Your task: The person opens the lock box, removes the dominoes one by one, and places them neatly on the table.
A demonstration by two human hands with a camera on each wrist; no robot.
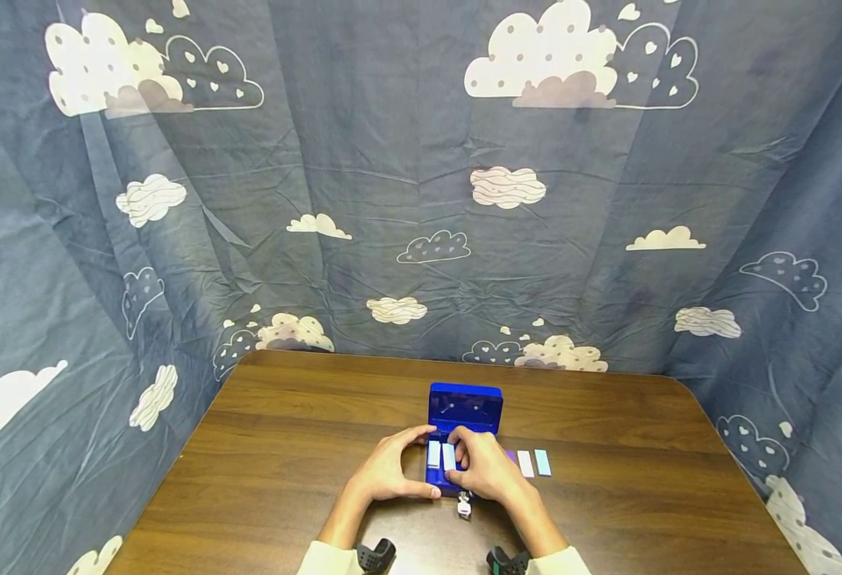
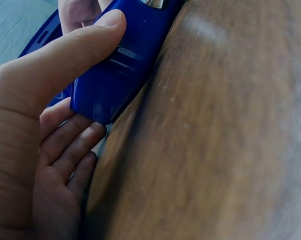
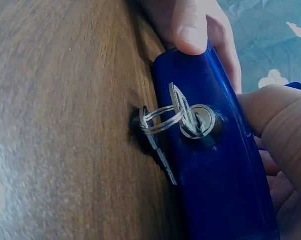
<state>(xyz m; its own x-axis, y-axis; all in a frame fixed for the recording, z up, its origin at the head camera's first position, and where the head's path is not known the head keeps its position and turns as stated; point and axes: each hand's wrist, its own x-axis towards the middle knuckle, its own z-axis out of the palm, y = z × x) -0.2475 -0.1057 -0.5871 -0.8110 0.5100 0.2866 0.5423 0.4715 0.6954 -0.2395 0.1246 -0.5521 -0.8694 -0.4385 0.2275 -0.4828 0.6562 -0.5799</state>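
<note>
A blue metal lock box [image 1: 466, 409] stands on the table with its lid raised at the back. My left hand [image 1: 385, 469] grips its left end, the thumb on the front wall and the fingers around the side. Over the box's inside, my right hand [image 1: 490, 465] pinches a pale blue rectangular piece [image 1: 449, 458] by its ends, between thumb and forefinger. Left of that piece, a similar pale piece [image 1: 433, 454] lies in the box. In the right wrist view, a key on a ring [image 3: 163, 122] sits in the front lock [image 3: 203, 122], and a second key hangs down.
Right of the box lie a white strip [image 1: 525, 464], a light blue strip [image 1: 542, 462] and a purple strip [image 1: 510, 456] partly hidden by my right hand. The brown wooden table [image 1: 306, 415] ends at a cloud-patterned curtain [image 1: 363, 200] behind and at the sides.
</note>
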